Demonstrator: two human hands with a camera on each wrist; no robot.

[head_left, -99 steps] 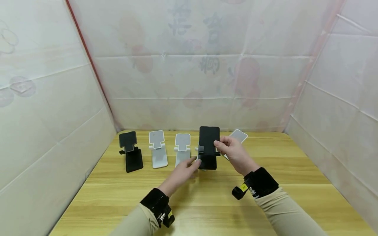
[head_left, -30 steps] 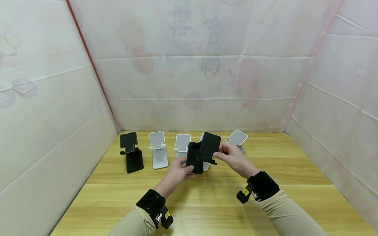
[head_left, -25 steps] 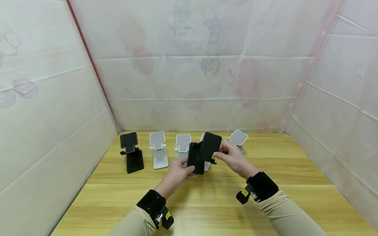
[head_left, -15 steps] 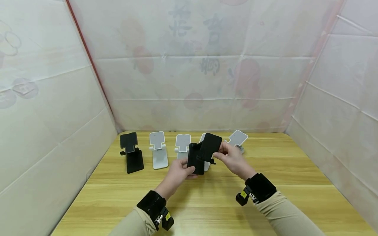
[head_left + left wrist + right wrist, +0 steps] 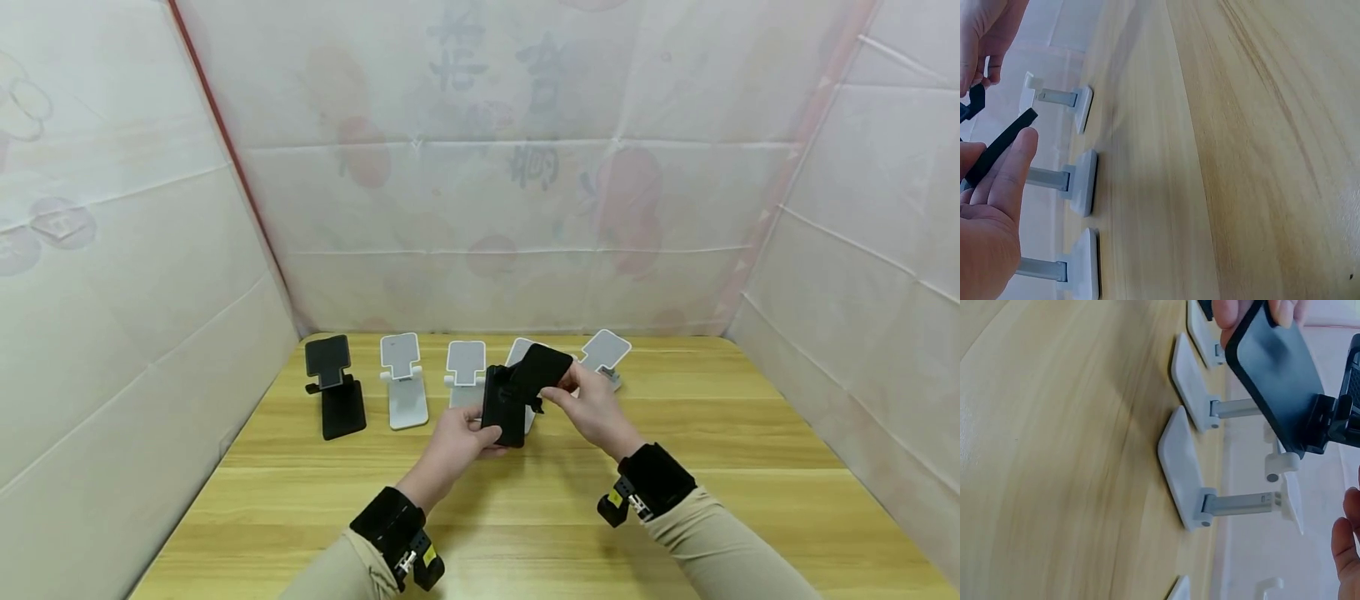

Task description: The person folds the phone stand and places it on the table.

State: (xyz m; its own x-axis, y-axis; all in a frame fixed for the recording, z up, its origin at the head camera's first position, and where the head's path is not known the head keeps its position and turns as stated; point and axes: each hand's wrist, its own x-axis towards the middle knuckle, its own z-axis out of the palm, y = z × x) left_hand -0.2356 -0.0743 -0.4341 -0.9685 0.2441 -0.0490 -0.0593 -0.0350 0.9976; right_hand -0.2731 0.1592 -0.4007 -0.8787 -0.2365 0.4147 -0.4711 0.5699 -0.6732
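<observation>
A black folding phone stand (image 5: 502,412) is held up in front of me, off the table. My left hand (image 5: 450,446) grips its base, thumb on the face and fingers behind. At the right edge of the tilted upper plate (image 5: 546,367), my right hand (image 5: 596,412) pinches with thumb and fingers. The left wrist view shows the base (image 5: 1000,147) edge-on between left thumb and fingers. In the right wrist view the hinge (image 5: 1322,422) shows beside the flat base (image 5: 1279,369); the right fingers are partly cut off there.
Along the back of the wooden table (image 5: 525,533) stand another black phone stand (image 5: 341,408) at far left and several white ones, such as this white stand (image 5: 407,400). One white stand (image 5: 606,350) sits angled at right. Fabric walls (image 5: 487,208) enclose the table.
The held stand's upper plate has gone from upright to leaning right, folding over the hinge. My left hand has come to grip the base. The standing row looks unmoved.
</observation>
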